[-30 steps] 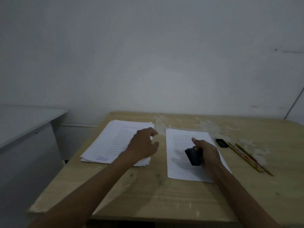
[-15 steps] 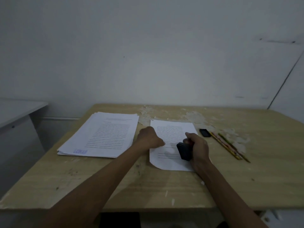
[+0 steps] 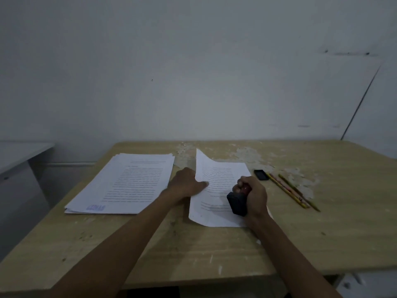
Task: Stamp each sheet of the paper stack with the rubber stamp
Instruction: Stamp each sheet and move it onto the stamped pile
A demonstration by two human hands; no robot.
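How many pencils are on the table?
2. Both pencils lie side by side right of the black eraser: one nearer the paper, one farther right. None looks hidden.

A wooden bench (image 3: 214, 250) stands against a plain pale wall (image 3: 193, 72). Its top is scuffed, with patches of peeled, whitish surface (image 3: 249, 152) along the far edge and towards the right. On the right part lies a small black object (image 3: 261, 174), and just beside it two pencils (image 3: 290, 191) lie close together, both running diagonally from the far side towards the near right. A dark slanted line (image 3: 361, 102) crosses the wall at the right. At the far left, apart from the bench, stands a grey desk (image 3: 19, 154).
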